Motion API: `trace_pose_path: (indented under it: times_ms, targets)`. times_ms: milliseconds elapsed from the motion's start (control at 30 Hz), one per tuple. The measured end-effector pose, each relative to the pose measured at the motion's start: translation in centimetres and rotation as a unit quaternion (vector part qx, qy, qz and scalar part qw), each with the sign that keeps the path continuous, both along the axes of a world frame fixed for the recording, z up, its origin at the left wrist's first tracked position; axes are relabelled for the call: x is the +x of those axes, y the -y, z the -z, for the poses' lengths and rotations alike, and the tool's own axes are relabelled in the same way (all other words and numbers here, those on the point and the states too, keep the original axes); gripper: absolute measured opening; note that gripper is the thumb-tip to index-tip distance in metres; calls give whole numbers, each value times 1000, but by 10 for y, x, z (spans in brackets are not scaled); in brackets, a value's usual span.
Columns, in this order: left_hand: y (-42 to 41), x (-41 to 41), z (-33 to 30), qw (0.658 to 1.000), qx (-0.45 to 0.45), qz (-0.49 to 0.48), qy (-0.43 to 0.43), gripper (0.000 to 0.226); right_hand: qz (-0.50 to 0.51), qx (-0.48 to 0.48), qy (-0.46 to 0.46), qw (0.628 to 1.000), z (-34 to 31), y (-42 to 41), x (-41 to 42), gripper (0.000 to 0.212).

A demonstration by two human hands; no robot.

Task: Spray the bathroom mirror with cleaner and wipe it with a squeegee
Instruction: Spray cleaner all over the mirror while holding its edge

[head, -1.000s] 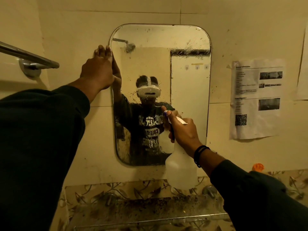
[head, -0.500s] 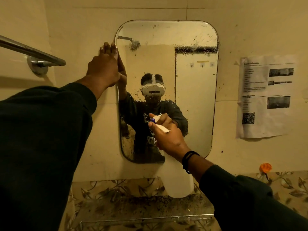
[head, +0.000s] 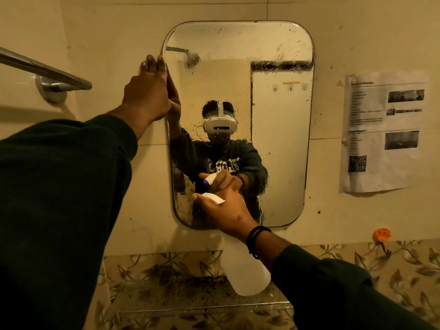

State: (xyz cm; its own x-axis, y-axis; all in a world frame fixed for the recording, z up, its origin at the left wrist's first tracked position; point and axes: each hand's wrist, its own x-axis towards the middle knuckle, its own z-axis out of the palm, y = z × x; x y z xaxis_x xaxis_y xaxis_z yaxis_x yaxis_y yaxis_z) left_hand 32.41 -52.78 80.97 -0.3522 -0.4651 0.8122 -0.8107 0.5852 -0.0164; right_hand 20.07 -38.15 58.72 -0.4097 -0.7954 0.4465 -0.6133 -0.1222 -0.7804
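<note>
Spraying is my step now: my right hand [head: 223, 210] grips the spray bottle [head: 245, 270] before the mirror [head: 281, 139], my left hand [head: 148, 91] lies flat, unclenched, on its edge; next, probably the unseen squeegee.

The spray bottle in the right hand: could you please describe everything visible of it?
The spray bottle has a translucent white, plastic-looking body and a white trigger head with a purple nozzle tip. The right hand grips its head, covering the neck. It hangs roughly upright, nozzle aimed at the mirror's lower left, above the shelf. Its fill level is unclear.
</note>
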Motion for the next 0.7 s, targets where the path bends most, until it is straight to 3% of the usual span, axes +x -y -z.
trace_pose_path:
  times_ms: [133, 267, 567, 700]
  targets:
    - [0, -1, 1, 1000, -6, 1, -2, 94, 10, 2, -15, 1000, 5, 3, 2, 44]
    - [0, 0, 0, 1000, -5, 0, 1, 94, 66, 49, -86, 993, 8, 8, -2, 53]
    - [1, -1, 1, 1000, -11, -1, -1, 95, -2, 72, -66, 995, 11, -7, -17, 53]
    - [1, -1, 1, 1000, -14, -3, 4, 95, 22, 138, -7, 990, 13, -8, -28, 59]
